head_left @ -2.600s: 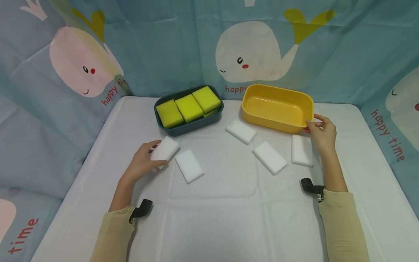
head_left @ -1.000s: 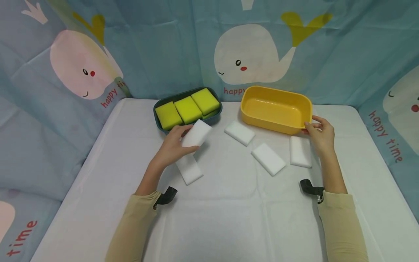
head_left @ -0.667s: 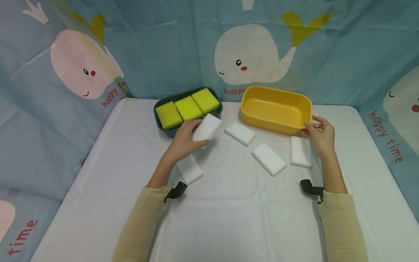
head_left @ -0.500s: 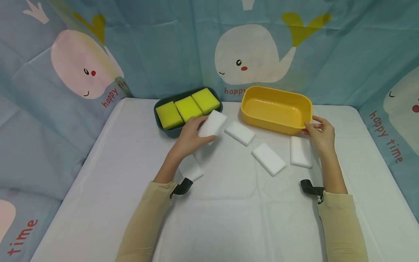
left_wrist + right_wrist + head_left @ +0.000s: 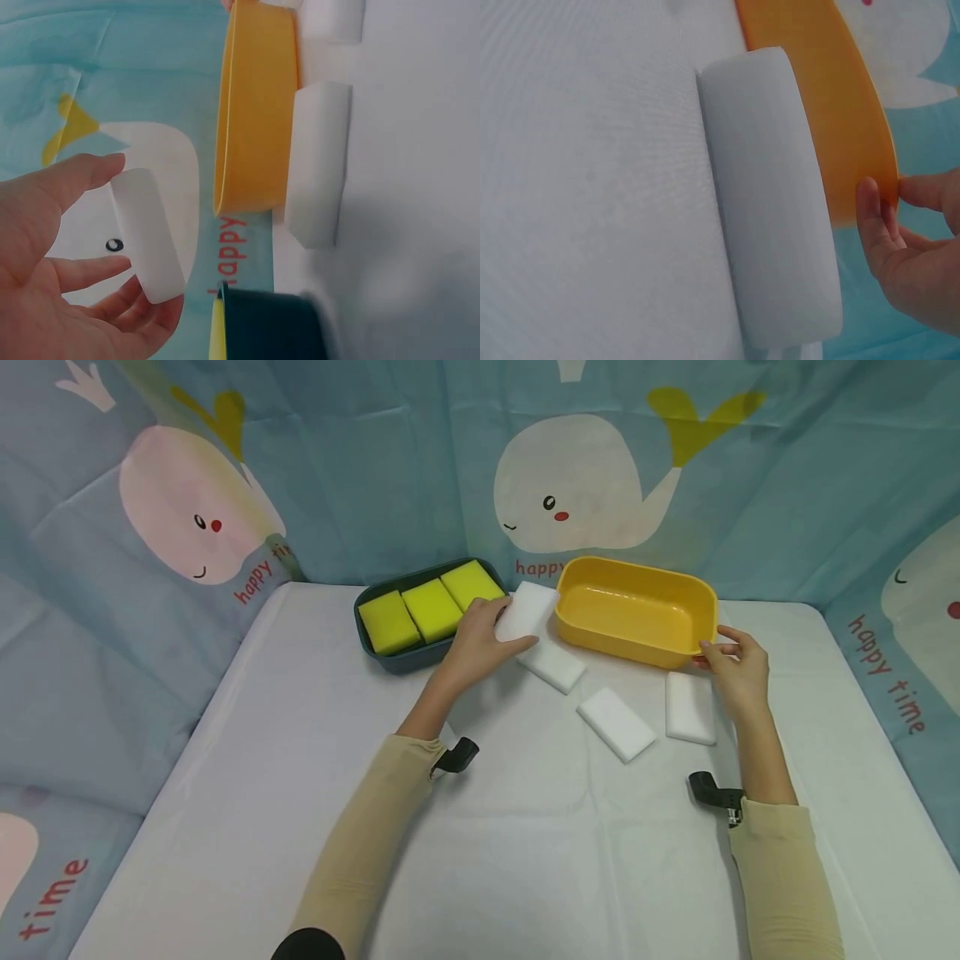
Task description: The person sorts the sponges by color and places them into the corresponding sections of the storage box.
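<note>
Blue curtain [image 5: 375, 485] says "happy time" in red. Your left hand [image 5: 480, 642] pinches a plain white block [image 5: 528, 608], foam maybe, hard to tell; your right hand [image 5: 737, 672] pinches the yellow tub [image 5: 633, 612].

Soft, even light falls across the white tablecloth [image 5: 540, 860] as my left hand [image 5: 480, 643] and sleeve [image 5: 367, 843] cast faint, soft-edged shadows. Small glints shine inside the yellow tray [image 5: 630, 610]. My wrist views look dimmer and greyer: in the left, the dark green tray [image 5: 274, 326] blurs along its side; in the right, fine ripples streak the tablecloth.
</note>
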A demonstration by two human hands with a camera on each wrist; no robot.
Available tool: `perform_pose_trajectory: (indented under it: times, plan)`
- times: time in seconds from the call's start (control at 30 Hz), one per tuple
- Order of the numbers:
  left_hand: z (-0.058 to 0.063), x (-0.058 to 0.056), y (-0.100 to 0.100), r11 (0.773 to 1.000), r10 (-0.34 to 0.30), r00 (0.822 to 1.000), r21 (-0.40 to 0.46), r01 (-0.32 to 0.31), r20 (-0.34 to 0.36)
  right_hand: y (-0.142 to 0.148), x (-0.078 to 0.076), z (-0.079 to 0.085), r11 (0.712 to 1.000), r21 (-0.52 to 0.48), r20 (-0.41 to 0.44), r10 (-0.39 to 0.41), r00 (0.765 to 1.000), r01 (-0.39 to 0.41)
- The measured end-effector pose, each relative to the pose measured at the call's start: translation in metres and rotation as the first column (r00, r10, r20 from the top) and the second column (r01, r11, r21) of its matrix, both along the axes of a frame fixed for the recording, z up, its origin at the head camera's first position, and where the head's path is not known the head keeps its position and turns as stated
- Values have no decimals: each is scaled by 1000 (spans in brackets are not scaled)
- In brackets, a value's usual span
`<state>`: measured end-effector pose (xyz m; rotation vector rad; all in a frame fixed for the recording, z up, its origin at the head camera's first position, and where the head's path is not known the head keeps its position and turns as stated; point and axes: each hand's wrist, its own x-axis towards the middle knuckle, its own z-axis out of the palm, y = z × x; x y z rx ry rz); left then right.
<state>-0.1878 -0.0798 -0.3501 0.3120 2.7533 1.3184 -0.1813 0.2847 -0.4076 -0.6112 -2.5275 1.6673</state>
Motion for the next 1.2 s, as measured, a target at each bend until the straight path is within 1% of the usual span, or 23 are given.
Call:
perform_pose_trajectory:
  times: [0.17, 0.27, 0.47, 0.63, 0.73, 0.9, 0.97, 1.03, 1.13, 1.2]
  plan:
    - [3, -15, 18, 1000, 0, 1000, -5, 0, 5, 1, 0, 0, 1000, -17, -12, -1, 1000, 1]
    - [4, -24, 28, 1000, -6, 1000, -16, 5, -9, 1, 0, 0, 1000, -20, -12, 0, 1000, 0]
    - [8, -39, 47, 999, -2, 1000, -39, 2, -11, 1, 0, 1, 1000, -21, -14, -1, 1000, 1]
    - [7, -51, 62, 992, -37, 997, -121, 28, -66, 1, 0, 0, 1000, -28, -23, 3, 1000, -3]
    - [5, -57, 70, 985, -41, 997, -170, 28, -73, 3, -1, -1, 997, -75, -43, -2, 999, -1]
    - [2, -65, 84, 971, -18, 999, -240, 10, -32, 3, -1, -2, 997, -79, -47, -4, 999, 1]
    - [1, -68, 89, 966, 0, 1000, -260, -6, -25, 3, -1, -3, 998, -66, -42, -4, 999, 1]
    - [-1, -71, 94, 961, 22, 1000, -277, -26, -17, 3, -1, -3, 996, -86, -49, -8, 999, 4]
    - [-4, -76, 103, 954, 41, 999, -298, -44, -18, 4, -1, -1, 992, -128, -58, -12, 998, 4]
    - [-6, -80, 109, 949, 40, 999, -313, -46, -24, 4, 0, 0, 994, -114, -53, -5, 999, -1]
